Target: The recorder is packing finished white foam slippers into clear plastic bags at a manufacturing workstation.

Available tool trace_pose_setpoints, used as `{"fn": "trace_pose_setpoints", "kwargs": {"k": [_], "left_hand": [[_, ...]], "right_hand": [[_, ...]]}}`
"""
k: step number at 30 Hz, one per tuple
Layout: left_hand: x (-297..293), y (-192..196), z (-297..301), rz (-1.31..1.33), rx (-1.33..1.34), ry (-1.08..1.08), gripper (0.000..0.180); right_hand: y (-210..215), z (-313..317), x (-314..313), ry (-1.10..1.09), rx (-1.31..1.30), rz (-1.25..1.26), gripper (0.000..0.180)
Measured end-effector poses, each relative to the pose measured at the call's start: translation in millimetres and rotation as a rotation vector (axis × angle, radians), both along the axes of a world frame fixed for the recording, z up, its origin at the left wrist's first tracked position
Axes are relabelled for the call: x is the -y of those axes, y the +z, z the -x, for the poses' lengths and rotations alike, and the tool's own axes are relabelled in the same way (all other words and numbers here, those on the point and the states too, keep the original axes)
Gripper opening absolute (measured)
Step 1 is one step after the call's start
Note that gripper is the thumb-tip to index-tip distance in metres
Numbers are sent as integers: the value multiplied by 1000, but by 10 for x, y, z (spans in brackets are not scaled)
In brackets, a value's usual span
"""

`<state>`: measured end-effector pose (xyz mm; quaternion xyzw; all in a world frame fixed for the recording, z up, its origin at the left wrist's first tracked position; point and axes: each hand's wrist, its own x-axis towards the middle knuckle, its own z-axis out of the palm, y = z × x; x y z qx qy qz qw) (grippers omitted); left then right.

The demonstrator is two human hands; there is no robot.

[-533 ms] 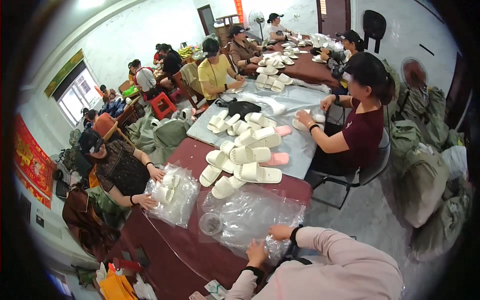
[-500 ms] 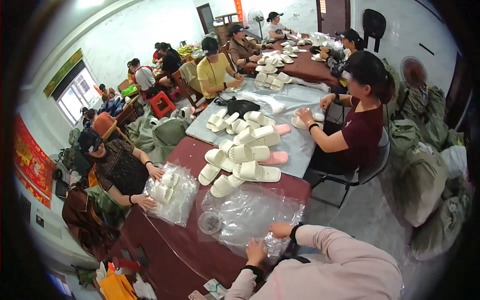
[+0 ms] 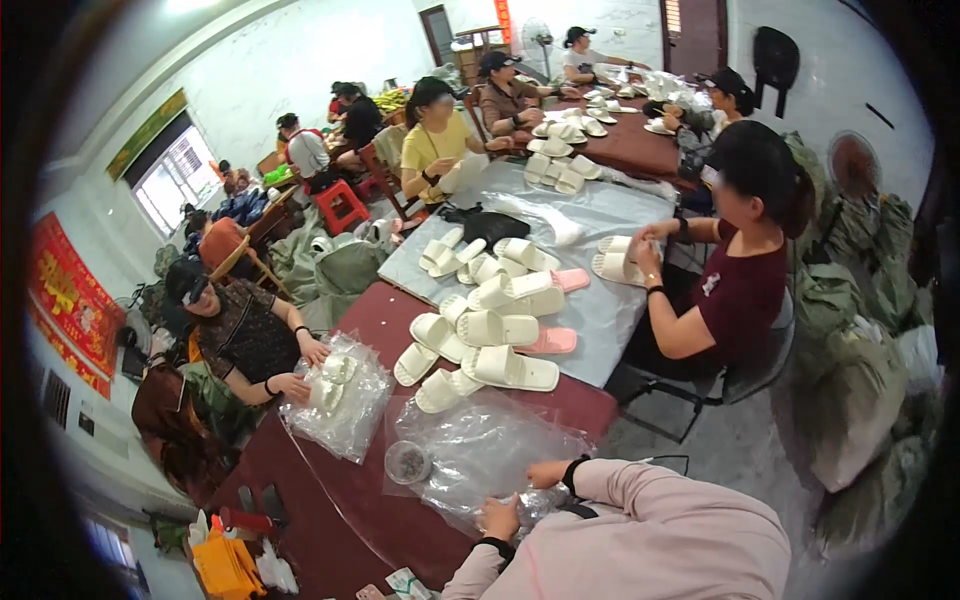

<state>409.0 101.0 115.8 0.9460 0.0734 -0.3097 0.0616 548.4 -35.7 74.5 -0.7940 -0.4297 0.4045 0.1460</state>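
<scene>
Two hands reach in at the lower middle of the frame, each with one black band at its wrist. The left hand (image 3: 500,517) and the right hand (image 3: 548,474) both lie at the near edge of the clear plastic film (image 3: 480,455), fingers bent; whether either pinches it or only presses on it I cannot tell. The film lies spread on the dark red table (image 3: 390,520), in the lower middle; its layers cannot be counted. One round, clear object (image 3: 408,463) sits at its left end.

Just beyond, at the centre, is a pile of cream slippers (image 3: 510,368), at least ten, overlapping too much for an exact count, with two pink slippers (image 3: 548,341) at its right side. Left of centre, one co-worker's two hands touch one clear bag (image 3: 345,425) with two cream slippers showing there. Right of centre, one co-worker in a dark red shirt (image 3: 735,290) has both hands at cream footwear. One red stool (image 3: 340,207) stands at upper left.
</scene>
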Motion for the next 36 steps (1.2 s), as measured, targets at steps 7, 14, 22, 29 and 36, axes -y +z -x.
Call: {"fn": "trace_pose_setpoints", "kwargs": {"k": [7, 14, 22, 29, 36], "left_hand": [[36, -153, -203, 42, -137, 235, 55], [181, 66, -389, 187, -240, 422, 66], [556, -127, -236, 5, 2, 566, 69], [485, -173, -318, 9, -116, 570, 76], [520, -92, -387, -21, -164, 621, 70]], "right_hand": [[386, -678, 194, -472, -20, -245, 34], [464, -1420, 227, -505, 242, -333, 41], [394, -1821, 308, -560, 353, -121, 61], [188, -1923, 258, -511, 237, -39, 62], [357, -1889, 236, -514, 431, 73, 66]]}}
